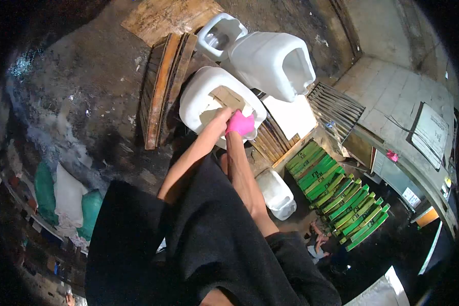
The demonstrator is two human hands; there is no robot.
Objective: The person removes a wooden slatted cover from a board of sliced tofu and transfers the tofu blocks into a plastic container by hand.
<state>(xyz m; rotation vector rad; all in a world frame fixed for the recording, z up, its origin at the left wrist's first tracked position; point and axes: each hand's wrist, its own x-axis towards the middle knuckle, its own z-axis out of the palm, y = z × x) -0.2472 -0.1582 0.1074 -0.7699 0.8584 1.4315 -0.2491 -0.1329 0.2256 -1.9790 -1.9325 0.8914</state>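
Observation:
A white plastic jug with a wide cut opening [196, 104] stands in front of me, with something tan and flat-looking inside. Over its opening my two hands meet side by side. My left hand [221, 119] is bare, its fingers drawn together near the pink glove. In that pink glove, my right hand [240, 124] is closed like a fist near the jug's right rim. Whatever either hand grips is too small or hidden to make out.
Two more white jugs, one large [262, 58] and one smaller [211, 38], lie beyond. Wooden pallets [160, 92] lean at left. Green slatted pallets [336, 191] and another white jug [274, 191] are at right. Sacks [69, 196] stand at far left; a person [319, 242] is lower right.

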